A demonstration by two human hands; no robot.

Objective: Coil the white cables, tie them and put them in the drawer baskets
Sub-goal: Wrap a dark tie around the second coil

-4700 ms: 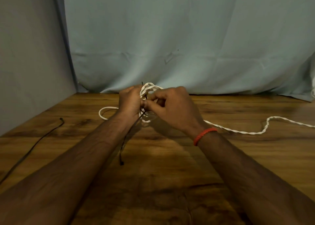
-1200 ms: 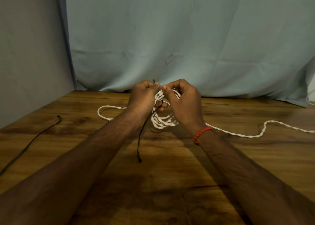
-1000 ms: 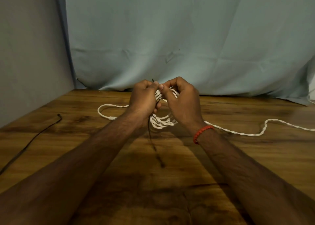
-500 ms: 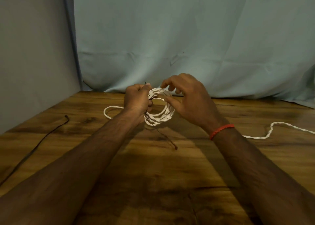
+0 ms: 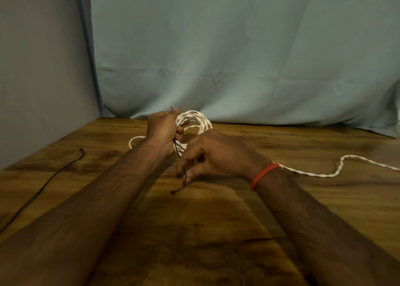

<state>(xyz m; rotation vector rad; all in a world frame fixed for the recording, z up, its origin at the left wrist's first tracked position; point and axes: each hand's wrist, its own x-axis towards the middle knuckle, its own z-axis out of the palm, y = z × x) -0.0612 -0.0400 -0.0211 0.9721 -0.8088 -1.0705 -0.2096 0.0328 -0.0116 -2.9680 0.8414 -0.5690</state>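
A coil of white twisted cable (image 5: 200, 121) is held upright above the wooden table (image 5: 216, 231) at its far middle. My left hand (image 5: 162, 132) grips the coil's left side together with a thin dark tie string (image 5: 178, 152). The string runs down from that fist to my right hand (image 5: 212, 156), which pinches its lower part between thumb and fingertips; the knotted end hangs just below. A loose tail of the white cable (image 5: 337, 171) trails off to the right across the table. No drawer or basket is in view.
A second thin dark string (image 5: 43, 186) lies along the table's left side. A short loop of white cable (image 5: 135, 139) pokes out left of my left wrist. A grey-blue cloth (image 5: 238, 58) hangs behind the table, a grey wall (image 5: 43, 69) at left.
My right hand has left the coil's right side and dropped toward me to pinch the hanging dark string. My left hand keeps its grip on the coil.
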